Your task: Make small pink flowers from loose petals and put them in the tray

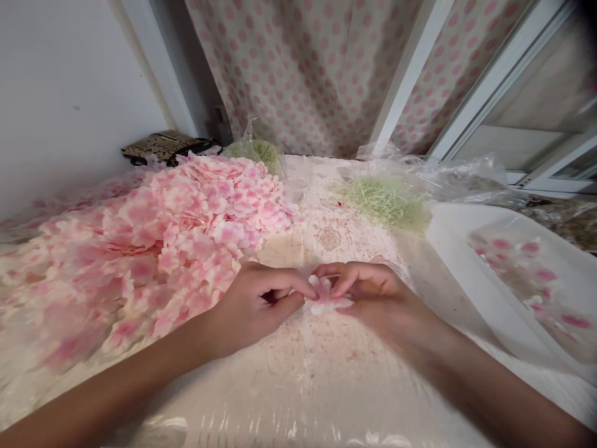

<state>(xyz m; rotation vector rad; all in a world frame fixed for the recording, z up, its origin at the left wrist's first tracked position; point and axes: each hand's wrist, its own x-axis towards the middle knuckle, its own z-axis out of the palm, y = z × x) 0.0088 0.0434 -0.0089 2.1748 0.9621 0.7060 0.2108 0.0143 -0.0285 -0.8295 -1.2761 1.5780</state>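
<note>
Between my two hands, over the middle of the table, is a small pale pink artificial flower (323, 300) with several petals. My left hand (268, 302) pinches its left edge between thumb and forefinger. On the other side, the fingers of my right hand (368, 289) are closed on the same flower. Whether the flower is one layer or several I cannot tell. Left of my left hand spreads a large heap of pink artificial petals (186, 218), close to the wrist and forearm.
Bunches of pale green thin stems (387, 200) lie at the back right, near clear plastic bags (457, 168). A white tray (459, 274) with several pink-and-white flowers (545, 274) stands at the right. A patterned pouch (163, 144) lies behind the heap. A dotted curtain (317, 74) hangs behind.
</note>
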